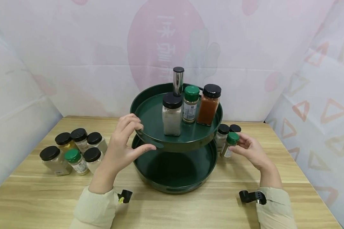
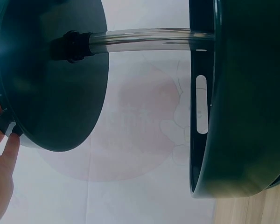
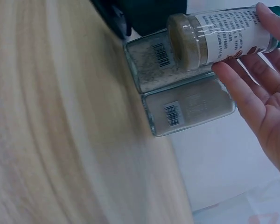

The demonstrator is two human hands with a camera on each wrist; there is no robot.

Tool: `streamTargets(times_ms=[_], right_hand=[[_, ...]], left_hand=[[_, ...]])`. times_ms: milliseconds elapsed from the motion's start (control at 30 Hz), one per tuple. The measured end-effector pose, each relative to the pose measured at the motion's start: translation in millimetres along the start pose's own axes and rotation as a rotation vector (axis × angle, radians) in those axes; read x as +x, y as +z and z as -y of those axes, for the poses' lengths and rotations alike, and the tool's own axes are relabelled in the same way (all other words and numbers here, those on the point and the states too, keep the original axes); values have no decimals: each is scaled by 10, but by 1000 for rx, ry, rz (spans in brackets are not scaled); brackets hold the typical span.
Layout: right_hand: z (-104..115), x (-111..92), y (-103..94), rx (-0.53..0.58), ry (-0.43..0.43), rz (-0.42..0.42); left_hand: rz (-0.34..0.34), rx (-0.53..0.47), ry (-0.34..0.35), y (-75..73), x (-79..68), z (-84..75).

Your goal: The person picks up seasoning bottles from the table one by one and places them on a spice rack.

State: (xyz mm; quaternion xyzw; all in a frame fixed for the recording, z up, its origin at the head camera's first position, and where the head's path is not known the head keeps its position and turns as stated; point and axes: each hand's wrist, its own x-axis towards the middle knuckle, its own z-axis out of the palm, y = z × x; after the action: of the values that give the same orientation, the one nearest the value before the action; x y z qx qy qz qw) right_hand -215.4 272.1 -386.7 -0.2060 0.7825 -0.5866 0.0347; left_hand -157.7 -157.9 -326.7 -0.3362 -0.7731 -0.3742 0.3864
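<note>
A two-tier dark green round rack stands mid-table, a metal post with a black top rising from its centre. My left hand holds the upper tray's left rim, fingers over the edge and thumb along the outer wall. The left wrist view shows fingers at that rim. On the upper tray stand a black-lidded jar, a green-lidded jar and a jar of red-brown spice. To the right, my right hand pinches a green-capped spice jar, raised and tilted.
Two black-lidded square jars stand behind the held jar, right of the rack. At the table's left is a group of several jars, black-lidded ones and a green-lidded one. The lower tray shows bare green floor.
</note>
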Motion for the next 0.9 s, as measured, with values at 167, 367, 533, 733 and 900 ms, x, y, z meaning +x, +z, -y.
streamTargets(times_ms=[167,367,533,733,900], right_hand=[[108,-12,-14,-20,-23,-24],[223,-47,-16,-50,-38,-57],[294,-61,-11,-59,-75,-78],[375,-70,0,-49,-137,-93],[427,-78,16,-5,-187,-92]], left_hand=[[3,5,-4,-7,-3,0],[-12,3,12,5,2,-6],[-9,-1,13,4,5,-8],[2,-1,-3,-7,10,-7],[-2,-5,2,-4,8,-11]])
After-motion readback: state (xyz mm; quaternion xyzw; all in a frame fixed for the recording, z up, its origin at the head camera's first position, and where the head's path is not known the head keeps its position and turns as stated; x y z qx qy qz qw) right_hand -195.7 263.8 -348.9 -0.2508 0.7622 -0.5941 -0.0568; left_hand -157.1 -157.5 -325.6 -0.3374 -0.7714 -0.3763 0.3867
